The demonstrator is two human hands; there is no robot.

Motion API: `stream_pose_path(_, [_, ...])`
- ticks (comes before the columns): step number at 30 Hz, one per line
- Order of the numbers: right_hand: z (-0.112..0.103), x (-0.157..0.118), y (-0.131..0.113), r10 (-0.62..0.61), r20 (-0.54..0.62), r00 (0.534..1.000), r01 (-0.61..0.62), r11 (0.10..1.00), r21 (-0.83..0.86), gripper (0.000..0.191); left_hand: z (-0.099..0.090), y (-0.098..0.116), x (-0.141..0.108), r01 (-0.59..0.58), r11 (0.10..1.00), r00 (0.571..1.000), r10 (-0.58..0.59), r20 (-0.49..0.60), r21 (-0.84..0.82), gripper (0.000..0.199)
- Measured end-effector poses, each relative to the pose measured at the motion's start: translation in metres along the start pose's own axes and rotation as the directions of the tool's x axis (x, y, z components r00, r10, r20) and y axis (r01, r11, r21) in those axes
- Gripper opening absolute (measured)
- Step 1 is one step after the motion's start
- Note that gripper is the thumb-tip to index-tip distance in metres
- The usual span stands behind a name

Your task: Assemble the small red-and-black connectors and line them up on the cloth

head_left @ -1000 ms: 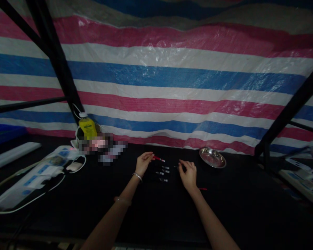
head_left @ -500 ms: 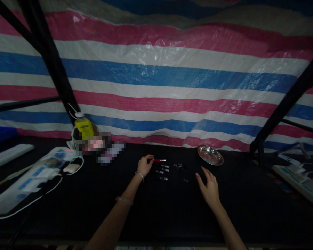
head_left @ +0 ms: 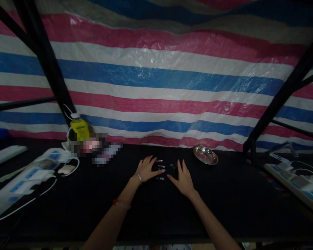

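Observation:
My left hand (head_left: 146,169) lies with its fingers spread over a short column of small pen-like pieces on the black table (head_left: 156,208). A red piece with a silvery end (head_left: 159,160) shows past its fingertips, and the thumb reaches over the dark pieces with clear ends (head_left: 161,166). Nearer to me lies one more such piece (head_left: 160,178). My right hand (head_left: 183,179), fingers apart, rests beside small dark pieces (head_left: 172,165) that it partly covers. Neither hand visibly grips anything. The pieces are too small and dark to name exactly.
A shiny metal dish (head_left: 206,155) stands behind my right hand. Power strips with white cables (head_left: 36,173) and a yellow bottle (head_left: 79,127) are at the left; another power strip (head_left: 294,180) is at the right. A striped tarp (head_left: 161,76) hangs behind the table.
My right hand has moved left to the small dark pieces. My left hand has let go of the red piece and spread out over the column. The view has shifted slightly.

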State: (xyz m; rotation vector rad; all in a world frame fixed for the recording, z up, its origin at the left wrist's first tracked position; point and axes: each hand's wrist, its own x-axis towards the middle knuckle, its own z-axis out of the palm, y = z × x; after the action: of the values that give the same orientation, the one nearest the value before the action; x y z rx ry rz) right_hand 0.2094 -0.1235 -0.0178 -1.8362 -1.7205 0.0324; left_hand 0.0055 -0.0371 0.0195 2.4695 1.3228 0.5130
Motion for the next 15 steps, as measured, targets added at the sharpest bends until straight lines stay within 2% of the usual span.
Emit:
stream_pose_path(7, [0.021,0.045,-0.008,-0.002,-0.021,1.000,0.002,1.000,-0.029,0.053,0.002,-0.002,0.000,-0.045,0.999,0.998,0.045,0.039,-0.012,0.095])
stream_pose_path(15, [0.036,0.055,-0.002,0.001,-0.075,0.997,-0.002,1.000,-0.013,0.037,0.010,0.002,0.000,-0.090,0.996,0.995,0.091,0.043,-0.016,0.096])
